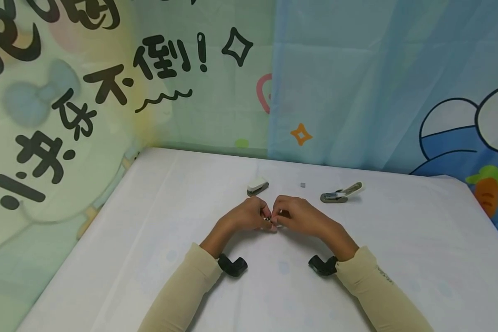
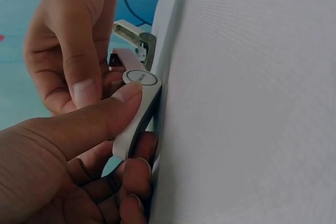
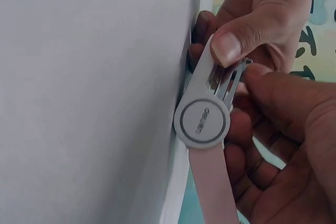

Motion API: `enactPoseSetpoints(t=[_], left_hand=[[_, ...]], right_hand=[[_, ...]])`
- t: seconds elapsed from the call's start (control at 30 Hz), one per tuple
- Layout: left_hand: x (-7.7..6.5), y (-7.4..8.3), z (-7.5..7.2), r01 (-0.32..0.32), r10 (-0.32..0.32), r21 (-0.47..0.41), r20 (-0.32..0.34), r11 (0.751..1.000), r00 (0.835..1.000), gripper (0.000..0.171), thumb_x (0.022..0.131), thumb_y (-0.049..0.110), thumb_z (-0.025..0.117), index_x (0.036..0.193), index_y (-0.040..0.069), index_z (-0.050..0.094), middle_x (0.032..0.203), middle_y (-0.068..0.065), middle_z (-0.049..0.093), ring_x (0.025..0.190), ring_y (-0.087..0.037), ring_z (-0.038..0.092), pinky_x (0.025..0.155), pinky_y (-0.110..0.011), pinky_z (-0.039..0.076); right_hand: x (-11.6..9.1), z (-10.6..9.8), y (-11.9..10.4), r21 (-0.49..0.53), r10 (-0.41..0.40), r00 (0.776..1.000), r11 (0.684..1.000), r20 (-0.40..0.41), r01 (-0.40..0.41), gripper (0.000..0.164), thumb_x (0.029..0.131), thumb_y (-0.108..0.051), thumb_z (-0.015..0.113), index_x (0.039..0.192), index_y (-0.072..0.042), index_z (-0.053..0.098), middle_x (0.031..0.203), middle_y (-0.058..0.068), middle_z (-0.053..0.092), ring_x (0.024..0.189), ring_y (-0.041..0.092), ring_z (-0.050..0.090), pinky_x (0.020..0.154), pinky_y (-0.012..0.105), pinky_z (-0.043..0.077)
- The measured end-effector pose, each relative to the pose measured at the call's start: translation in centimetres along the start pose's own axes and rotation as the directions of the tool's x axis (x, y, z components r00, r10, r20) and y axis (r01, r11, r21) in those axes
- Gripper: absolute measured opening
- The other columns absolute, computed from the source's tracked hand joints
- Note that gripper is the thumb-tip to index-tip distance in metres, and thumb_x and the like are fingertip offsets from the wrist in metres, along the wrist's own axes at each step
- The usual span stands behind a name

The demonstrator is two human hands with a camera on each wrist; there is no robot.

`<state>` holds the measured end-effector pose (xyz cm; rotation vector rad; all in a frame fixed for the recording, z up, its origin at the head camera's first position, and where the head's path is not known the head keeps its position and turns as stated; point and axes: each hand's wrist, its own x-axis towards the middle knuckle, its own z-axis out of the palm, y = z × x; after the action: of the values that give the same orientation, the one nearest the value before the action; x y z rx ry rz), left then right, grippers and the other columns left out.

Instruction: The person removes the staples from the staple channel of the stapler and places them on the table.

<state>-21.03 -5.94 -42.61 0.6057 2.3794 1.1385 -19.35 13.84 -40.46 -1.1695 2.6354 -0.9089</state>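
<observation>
Both hands meet over the middle of the white table around a small white-and-pink stapler, with a round pivot cap and its arms swung apart. My left hand grips the white arm, its thumb lying on top near the cap. From the other side my right hand has its thumb at the end of the metal staple channel, with its other fingers curled beside the stapler. The pink arm sticks out beyond the cap. From the head view, the hands cover most of this stapler.
Beyond the hands, a closed white-and-grey stapler lies on the table. An opened stapler is to the right, and a small grey block of staples sits between them. Printed cloths hang behind the table.
</observation>
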Motion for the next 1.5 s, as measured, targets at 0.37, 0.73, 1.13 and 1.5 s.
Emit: enactPoseSetpoints(t=[0.37,0.73,1.13,1.5], left_hand=[[0.0,0.1,-0.1,0.008,-0.008,-0.012,0.002,1.0,1.0,0.016,0.076,0.014,0.085,0.077,0.01,0.069,0.064,0.0,0.061,0.058,-0.009,0.049,0.053,-0.024,0.04],[0.0,0.0,0.0,0.028,-0.028,-0.028,-0.001,0.999,1.0,0.021,0.076,0.015,0.085,0.083,0.007,0.067,0.066,-0.002,0.062,0.057,-0.009,0.05,0.053,-0.024,0.041],[0.1,-0.2,0.4,0.02,-0.02,-0.051,-0.004,0.999,1.0,0.019,0.077,0.012,0.084,0.083,0.007,0.067,0.068,-0.002,0.062,0.055,-0.01,0.051,0.052,-0.024,0.042],[-0.1,0.1,0.2,0.036,-0.037,-0.057,-0.012,0.998,0.999,0.02,0.076,0.012,0.084,0.083,0.006,0.066,0.071,-0.003,0.063,0.057,-0.011,0.052,0.054,-0.025,0.042]], right_hand=[[0.0,-0.1,1.0,0.13,-0.102,0.989,0.985,-0.111,0.116,0.012,0.085,0.003,0.068,0.081,-0.007,0.072,0.091,0.001,0.065,0.077,0.01,0.058,0.067,0.028,0.049],[-1.1,-2.4,3.2,0.115,-0.009,0.956,0.992,-0.293,0.044,0.012,0.085,0.007,0.066,0.084,-0.003,0.074,0.09,0.001,0.066,0.073,0.013,0.054,0.063,0.026,0.045],[-1.6,-3.4,6.9,0.066,0.176,0.958,0.984,-0.225,-0.166,0.008,0.089,0.003,0.067,0.09,0.0,0.074,0.098,0.012,0.068,0.097,0.032,0.061,0.074,0.034,0.048],[-1.0,-4.3,7.9,-0.117,0.244,0.964,0.96,-0.105,-0.256,0.013,0.086,0.001,0.071,0.076,-0.007,0.073,0.087,0.005,0.066,0.079,0.022,0.058,0.071,0.04,0.045]])
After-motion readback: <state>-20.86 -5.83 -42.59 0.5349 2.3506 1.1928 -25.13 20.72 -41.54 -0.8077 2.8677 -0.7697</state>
